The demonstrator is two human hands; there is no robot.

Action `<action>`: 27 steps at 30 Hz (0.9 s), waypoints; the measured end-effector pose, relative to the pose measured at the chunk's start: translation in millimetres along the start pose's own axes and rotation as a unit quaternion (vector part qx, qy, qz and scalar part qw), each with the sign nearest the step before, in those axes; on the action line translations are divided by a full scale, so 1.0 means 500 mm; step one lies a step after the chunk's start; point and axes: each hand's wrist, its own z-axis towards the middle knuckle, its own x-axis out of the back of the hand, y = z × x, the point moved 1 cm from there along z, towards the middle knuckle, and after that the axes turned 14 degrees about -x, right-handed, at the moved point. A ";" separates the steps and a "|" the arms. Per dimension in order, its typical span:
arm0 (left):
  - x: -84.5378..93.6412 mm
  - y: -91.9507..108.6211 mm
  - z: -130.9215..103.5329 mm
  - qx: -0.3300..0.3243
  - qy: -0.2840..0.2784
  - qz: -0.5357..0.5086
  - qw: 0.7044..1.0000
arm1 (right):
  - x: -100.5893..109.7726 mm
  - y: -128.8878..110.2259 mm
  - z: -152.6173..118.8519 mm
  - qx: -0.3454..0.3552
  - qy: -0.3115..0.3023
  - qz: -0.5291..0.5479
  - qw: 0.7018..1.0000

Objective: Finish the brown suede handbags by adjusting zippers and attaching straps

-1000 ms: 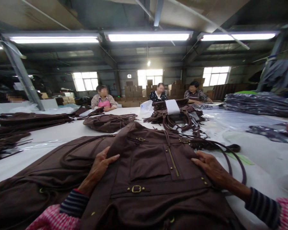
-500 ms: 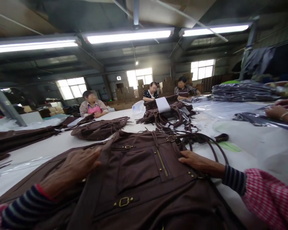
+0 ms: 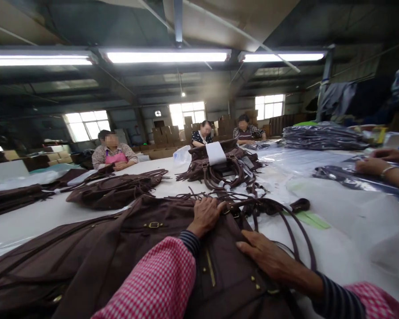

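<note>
A large dark brown bag (image 3: pixel 173 248) with brass buckles and a zipper lies across the front of the table. My left hand (image 3: pixel 206 215) is closed on the bag's top edge, beside the strap ring, fingers bent over the material. Against the bag's right side rests my right hand (image 3: pixel 269 254), its thumb and fingers apart on the leather. Long brown handles (image 3: pixel 295 226) curve over the table just beyond my right hand. Part of the bag's front is covered by my left sleeve.
Another brown bag (image 3: pixel 219 161) with a white paper band stands farther back, and a flat one (image 3: pixel 116 188) lies left of it. Wrapped packages (image 3: pixel 322 135) are stacked at right, near another person's hands (image 3: pixel 379 164). Three people sit across the white table (image 3: pixel 162 190).
My left hand has moved right, from the bag's left edge to its top edge near the ring. My right hand remains at the bag's right side. The view has shifted slightly.
</note>
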 end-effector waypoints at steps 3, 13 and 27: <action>-0.053 -0.043 -0.009 0.049 0.047 -0.004 0.998 | -0.001 0.009 -0.005 0.001 0.037 -0.039 0.999; -0.098 -0.112 0.006 0.081 0.040 -0.070 0.993 | 0.115 -0.023 0.175 0.021 0.104 -0.302 0.947; -0.111 -0.143 0.051 0.127 0.009 -0.239 0.963 | 0.378 -0.185 0.048 -0.110 0.069 -0.324 0.937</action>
